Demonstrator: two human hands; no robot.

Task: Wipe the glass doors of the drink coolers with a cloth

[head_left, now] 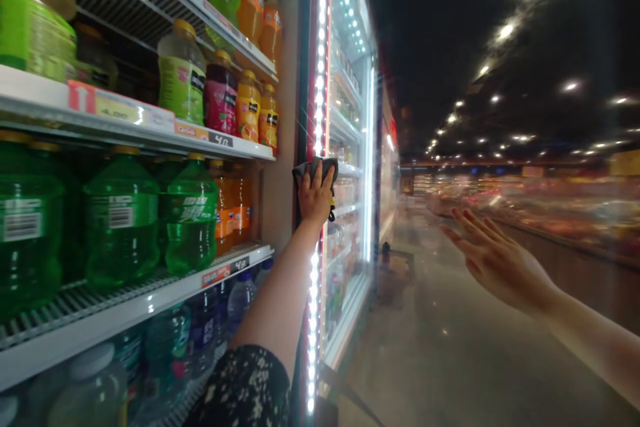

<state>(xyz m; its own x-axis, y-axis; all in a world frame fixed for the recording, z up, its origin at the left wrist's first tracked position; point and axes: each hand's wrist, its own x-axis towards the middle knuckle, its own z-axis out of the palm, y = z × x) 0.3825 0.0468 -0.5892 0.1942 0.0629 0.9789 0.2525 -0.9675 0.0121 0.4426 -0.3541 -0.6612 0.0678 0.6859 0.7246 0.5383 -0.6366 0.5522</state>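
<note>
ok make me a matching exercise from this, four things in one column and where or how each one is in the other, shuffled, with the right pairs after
Things:
1. left hand
2. right hand
3. cloth
4. green bottles

Place or state:
A. standing on a shelf, with yellow-orange caps
B. raised in the air on the aisle side, touching nothing
C. dark grey, lying under a palm
D. reaching out to the lit strip, fingers spread

Right pairs: 1-D, 2-B, 3-C, 4-A
</note>
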